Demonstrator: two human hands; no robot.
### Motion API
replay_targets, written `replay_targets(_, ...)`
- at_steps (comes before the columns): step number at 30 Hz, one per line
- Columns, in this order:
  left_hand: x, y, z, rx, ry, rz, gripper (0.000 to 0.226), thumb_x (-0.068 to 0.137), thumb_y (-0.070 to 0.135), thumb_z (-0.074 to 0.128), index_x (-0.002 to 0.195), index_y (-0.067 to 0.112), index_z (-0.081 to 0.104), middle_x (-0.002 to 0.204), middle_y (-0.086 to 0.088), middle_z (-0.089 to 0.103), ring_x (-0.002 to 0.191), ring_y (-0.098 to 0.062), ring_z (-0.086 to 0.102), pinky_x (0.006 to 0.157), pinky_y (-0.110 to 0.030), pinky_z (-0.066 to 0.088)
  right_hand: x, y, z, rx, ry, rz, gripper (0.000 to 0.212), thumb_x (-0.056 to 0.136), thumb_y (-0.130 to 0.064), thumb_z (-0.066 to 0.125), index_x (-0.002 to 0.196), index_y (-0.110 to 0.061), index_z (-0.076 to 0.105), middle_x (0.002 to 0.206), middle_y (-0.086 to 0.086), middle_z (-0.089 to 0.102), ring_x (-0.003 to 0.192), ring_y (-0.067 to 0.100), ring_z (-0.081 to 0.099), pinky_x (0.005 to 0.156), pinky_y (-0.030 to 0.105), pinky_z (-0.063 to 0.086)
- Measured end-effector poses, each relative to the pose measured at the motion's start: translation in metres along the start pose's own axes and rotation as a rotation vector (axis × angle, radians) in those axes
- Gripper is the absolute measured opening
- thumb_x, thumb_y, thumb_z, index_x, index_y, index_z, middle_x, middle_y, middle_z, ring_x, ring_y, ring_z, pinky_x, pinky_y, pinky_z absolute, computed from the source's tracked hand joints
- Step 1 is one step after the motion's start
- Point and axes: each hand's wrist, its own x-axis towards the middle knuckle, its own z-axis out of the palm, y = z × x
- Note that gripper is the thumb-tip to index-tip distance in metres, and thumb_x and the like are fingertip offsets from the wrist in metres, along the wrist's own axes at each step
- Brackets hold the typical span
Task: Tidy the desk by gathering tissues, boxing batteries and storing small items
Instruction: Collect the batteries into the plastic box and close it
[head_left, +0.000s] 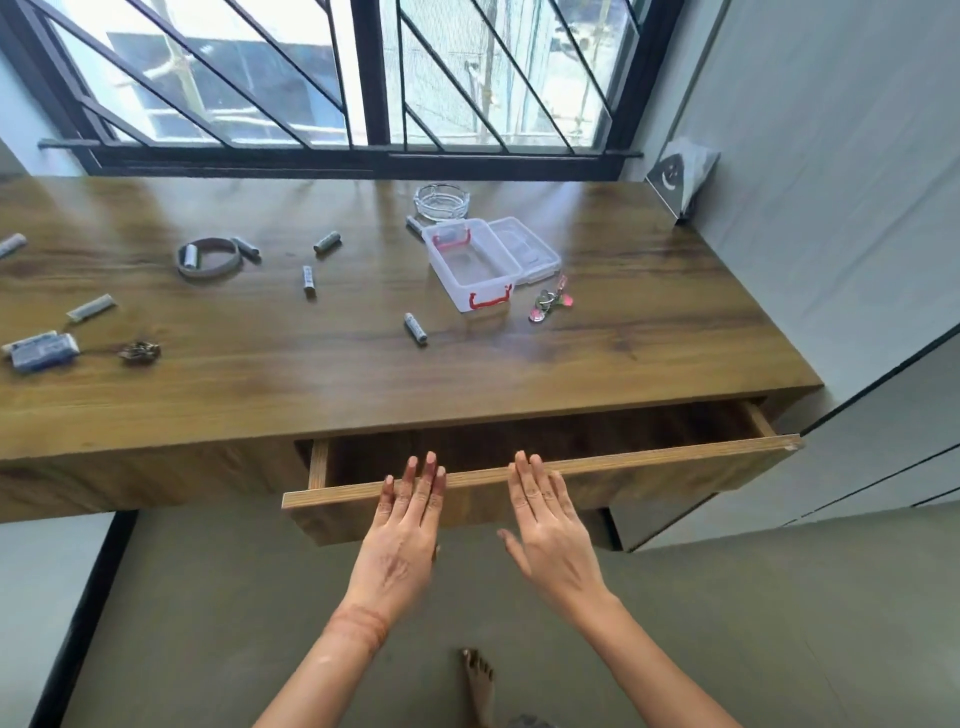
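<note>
Now the drawer (545, 470) is being held open, likely for small items | next, the batteries (415, 328) are probably needing to be put in the box (470, 265) on the desk (311, 374) | left hand (405, 530) and right hand (550, 530) are being kept flat and wide, nothing held, fingertips at the drawer's front edge.

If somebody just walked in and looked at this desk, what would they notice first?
Probably the two open hands, left hand and right hand, stretched flat toward the front edge of the open drawer under the desk. Next, the clear plastic box with red handles, standing open on the desk near the window, its lid beside it. Small grey batteries lie scattered around it, one battery just in front.
</note>
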Motion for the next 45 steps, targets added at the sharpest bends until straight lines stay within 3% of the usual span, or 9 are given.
replay_targets(8, 0.06, -0.04, -0.026, 0.043, -0.09, -0.078, 0.142, 0.035, 0.047, 0.089, 0.143, -0.005, 0.013, 0.154, -0.021, 0.008, 0.143, -0.034, 0.004, 0.115, -0.041, 0.002, 0.074, 0.055, -0.034, -0.098, -0.108, -0.066, 0.141, 0.041, -0.06, 0.08, 0.145, 0.001, 0.007, 0.155, 0.014, 0.002, 0.143, 0.024, 0.0, 0.116, 0.038, 0.002)
replay_targets(12, 0.066, -0.043, -0.026, 0.062, -0.178, -0.084, 0.145, 0.017, 0.056, 0.086, 0.133, -0.013, 0.032, 0.139, -0.026, 0.034, 0.128, -0.038, 0.041, 0.115, -0.041, 0.015, 0.083, 0.064, -0.028, -0.08, -0.209, -0.113, 0.132, 0.03, -0.063, 0.08, 0.134, 0.005, 0.038, 0.141, 0.018, 0.041, 0.136, 0.025, 0.03, 0.113, 0.034, 0.007)
replay_targets(18, 0.066, -0.043, -0.023, -0.009, -0.106, -0.126, 0.128, 0.03, 0.041, 0.091, 0.133, -0.007, 0.032, 0.137, -0.021, 0.043, 0.124, -0.036, 0.048, 0.113, -0.036, 0.006, 0.083, 0.065, -0.016, 0.024, -0.016, -0.119, 0.111, 0.036, -0.046, 0.086, 0.128, 0.002, 0.049, 0.136, 0.016, 0.049, 0.126, 0.026, 0.045, 0.113, 0.035, 0.01)
replay_targets(21, 0.068, -0.041, -0.015, 0.001, 0.021, -0.154, 0.097, 0.044, 0.026, 0.089, 0.126, -0.008, 0.049, 0.13, -0.022, 0.053, 0.118, -0.034, 0.054, 0.113, -0.033, 0.006, 0.084, 0.065, -0.006, 0.02, 0.138, -0.131, 0.09, 0.047, -0.037, 0.087, 0.123, 0.0, 0.056, 0.13, 0.014, 0.055, 0.121, 0.026, 0.052, 0.112, 0.036, 0.019)
replay_targets(26, 0.075, -0.046, 0.004, 0.033, 0.338, -0.145, 0.039, 0.099, 0.023, 0.037, 0.115, -0.002, 0.062, 0.119, -0.016, 0.063, 0.107, -0.028, 0.063, 0.112, -0.028, 0.018, 0.095, 0.066, 0.012, 0.042, 0.391, -0.113, 0.057, 0.062, -0.026, 0.083, 0.111, -0.004, 0.063, 0.113, 0.011, 0.067, 0.111, 0.026, 0.059, 0.099, 0.036, 0.039)
replay_targets(29, 0.079, -0.049, 0.011, 0.077, 0.471, -0.142, 0.028, 0.093, 0.008, 0.046, 0.111, 0.0, 0.065, 0.115, -0.015, 0.065, 0.103, -0.026, 0.065, 0.111, -0.026, 0.022, 0.103, 0.067, 0.019, 0.044, 0.48, -0.135, 0.041, 0.075, -0.025, 0.073, 0.107, -0.007, 0.054, 0.103, 0.01, 0.069, 0.106, 0.023, 0.053, 0.092, 0.037, 0.041)
replay_targets(36, 0.08, -0.048, 0.015, 0.089, 0.461, -0.189, 0.043, 0.071, 0.009, 0.073, 0.112, 0.0, 0.065, 0.117, -0.013, 0.065, 0.109, -0.022, 0.059, 0.11, -0.026, 0.024, 0.104, 0.069, 0.025, 0.029, 0.505, -0.158, 0.045, 0.071, -0.02, 0.079, 0.106, -0.007, 0.053, 0.102, 0.011, 0.069, 0.104, 0.023, 0.051, 0.09, 0.037, 0.041)
replay_targets(41, 0.081, -0.043, 0.004, 0.033, 0.417, -0.234, 0.034, 0.083, 0.017, 0.059, 0.113, 0.002, 0.065, 0.12, -0.011, 0.063, 0.106, -0.024, 0.064, 0.106, -0.03, 0.031, 0.105, 0.066, 0.02, 0.022, 0.499, -0.14, 0.052, 0.063, -0.008, 0.084, 0.105, -0.008, 0.054, 0.107, 0.007, 0.062, 0.102, 0.022, 0.052, 0.092, 0.035, 0.039)
replay_targets(45, 0.079, -0.036, -0.012, -0.023, 0.163, -0.306, 0.067, 0.077, 0.041, 0.047, 0.131, 0.002, 0.046, 0.131, -0.012, 0.055, 0.118, -0.028, 0.056, 0.112, -0.028, 0.016, 0.102, 0.064, 0.012, 0.036, 0.347, -0.117, 0.07, 0.056, -0.031, 0.087, 0.113, -0.011, 0.05, 0.11, 0.009, 0.063, 0.11, 0.023, 0.047, 0.1, 0.039, 0.035)
